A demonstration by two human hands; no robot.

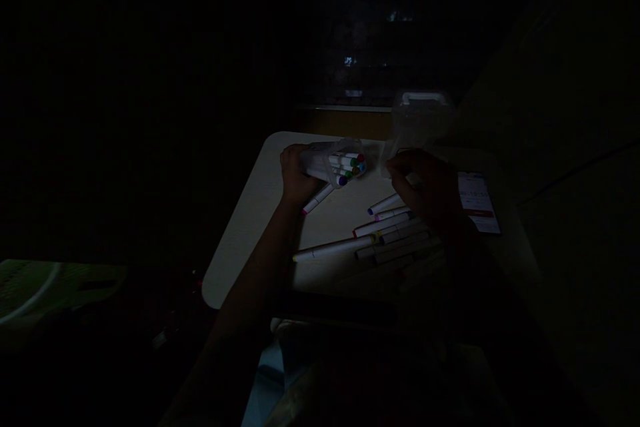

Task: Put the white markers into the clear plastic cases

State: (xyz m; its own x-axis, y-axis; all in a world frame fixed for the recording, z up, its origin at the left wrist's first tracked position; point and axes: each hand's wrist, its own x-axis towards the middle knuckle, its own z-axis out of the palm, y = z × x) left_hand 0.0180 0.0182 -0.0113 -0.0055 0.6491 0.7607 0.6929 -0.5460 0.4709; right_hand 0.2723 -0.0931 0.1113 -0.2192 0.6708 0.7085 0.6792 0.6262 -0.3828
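The scene is very dark. My left hand is wrapped round a clear plastic case lying on its side, with several white markers with coloured caps inside, their ends facing right. My right hand hovers over a pile of loose white markers on the small pale table; its fingers are curled around what looks like one marker. One pink-tipped marker lies just below the case.
A clear plastic lid or box with a handle stands at the table's far side. A lit phone lies at the right of the table. A greenish object sits low at the left. Everything around is dark.
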